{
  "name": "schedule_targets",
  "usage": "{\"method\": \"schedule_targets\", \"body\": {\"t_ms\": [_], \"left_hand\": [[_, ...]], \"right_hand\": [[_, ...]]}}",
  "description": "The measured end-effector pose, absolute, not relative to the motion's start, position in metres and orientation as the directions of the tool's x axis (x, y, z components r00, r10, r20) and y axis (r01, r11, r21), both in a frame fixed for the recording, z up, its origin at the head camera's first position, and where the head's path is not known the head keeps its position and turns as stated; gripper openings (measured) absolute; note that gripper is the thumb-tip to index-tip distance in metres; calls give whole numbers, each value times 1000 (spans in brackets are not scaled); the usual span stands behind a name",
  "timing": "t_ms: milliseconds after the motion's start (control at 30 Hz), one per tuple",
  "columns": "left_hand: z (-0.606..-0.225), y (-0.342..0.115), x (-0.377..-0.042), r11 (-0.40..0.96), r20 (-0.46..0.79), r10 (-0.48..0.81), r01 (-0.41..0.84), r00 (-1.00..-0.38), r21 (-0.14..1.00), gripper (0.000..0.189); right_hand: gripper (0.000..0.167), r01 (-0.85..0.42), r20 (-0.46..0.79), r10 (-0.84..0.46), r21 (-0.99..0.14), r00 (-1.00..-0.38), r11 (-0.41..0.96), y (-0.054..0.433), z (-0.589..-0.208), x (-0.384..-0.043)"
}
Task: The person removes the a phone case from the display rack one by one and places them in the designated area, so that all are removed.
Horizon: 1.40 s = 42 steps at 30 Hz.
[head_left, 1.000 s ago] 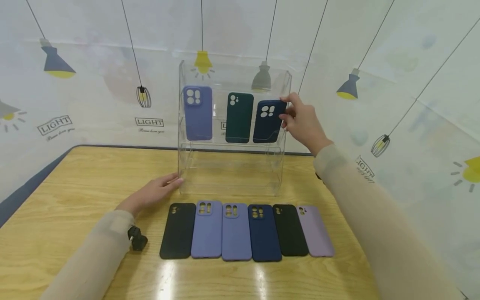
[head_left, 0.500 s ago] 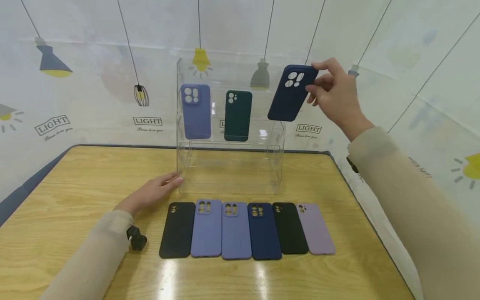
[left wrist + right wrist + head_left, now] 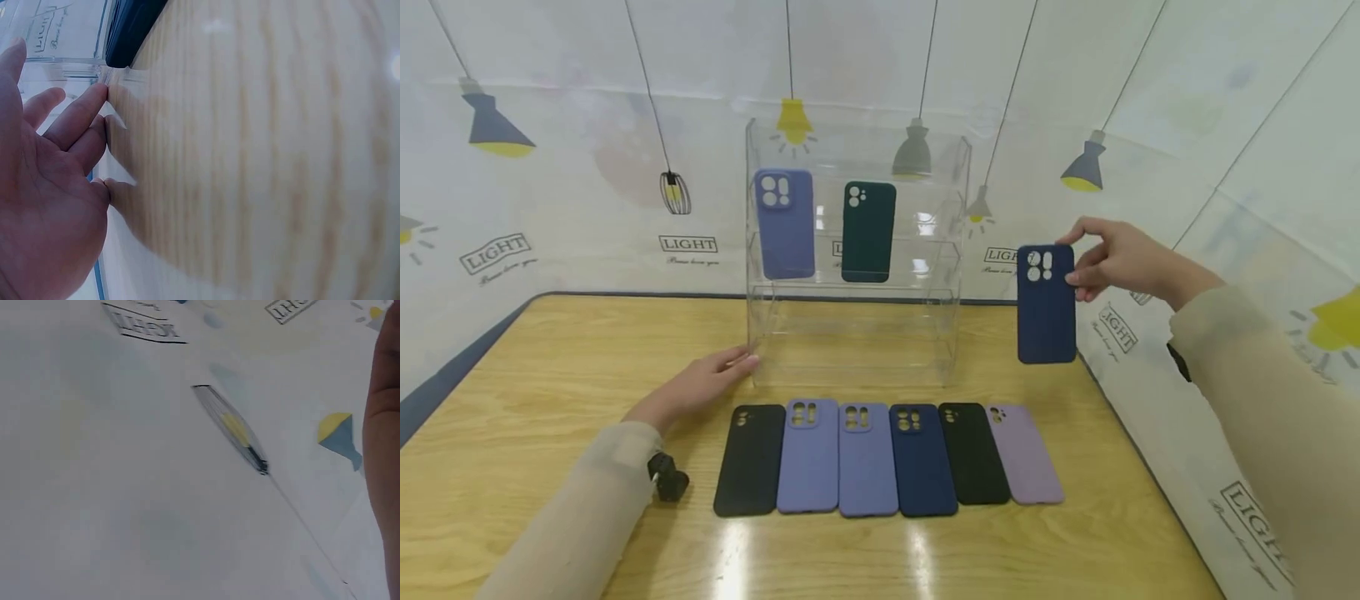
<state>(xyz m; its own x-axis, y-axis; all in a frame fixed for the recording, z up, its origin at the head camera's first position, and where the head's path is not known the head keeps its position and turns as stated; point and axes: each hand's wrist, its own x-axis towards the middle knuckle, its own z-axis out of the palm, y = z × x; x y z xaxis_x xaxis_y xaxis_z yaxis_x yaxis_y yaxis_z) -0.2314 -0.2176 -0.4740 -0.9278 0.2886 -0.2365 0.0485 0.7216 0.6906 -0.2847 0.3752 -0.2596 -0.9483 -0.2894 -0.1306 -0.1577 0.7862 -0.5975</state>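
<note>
My right hand [image 3: 1116, 258] pinches a dark blue phone case [image 3: 1047, 321] by its upper right edge, holding it upright in the air right of the clear display rack [image 3: 850, 354]. In the right wrist view only a strip of that hand [image 3: 382, 444] shows. Low on the table, my left hand [image 3: 703, 383] lies with relaxed fingers at the rack's lower left side; the left wrist view shows its open palm [image 3: 56, 187]. On the rack stand a periwinkle case [image 3: 786, 237] and a dark green case [image 3: 868, 237], side by side on one tier.
In front of the rack lies a row of cases: black [image 3: 749, 467], two periwinkle [image 3: 808, 471], dark blue [image 3: 923, 475], another black [image 3: 977, 467] and pale purple [image 3: 1028, 467]. A patterned wall covering [image 3: 625, 125] rises behind the wooden table [image 3: 572, 350].
My right hand has lifted the dark blue case off the rack's tier, then carried it right and down beside the rack. My left hand has stayed at the rack's side.
</note>
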Motion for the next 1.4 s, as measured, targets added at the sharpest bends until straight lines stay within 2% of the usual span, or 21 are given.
{"method": "schedule_targets", "body": {"t_ms": [200,500,667,933,1400], "left_hand": [[-474,-218,-230,719,-254,279,26,-926,694,87],[-474,-219,-232,715,-255,276,21,-927,698,92],[-474,-219,-231,714,-256,280,22,-925,700,93],[-474,-220,-232,703,-265,283,11,-922,711,89],[-476,-220,-233,707,-257,284,20,-924,707,94]], "right_hand": [[53,0,-399,-289,-586,-870,810,399,-306,-279],[54,179,-607,-252,-559,-754,810,421,-365,-267],[52,231,-651,-232,-544,-723,806,425,-387,-259],[48,246,-662,-238,-551,-711,797,431,-407,-249],[50,214,-632,-226,-542,-741,813,427,-425,-245]]}}
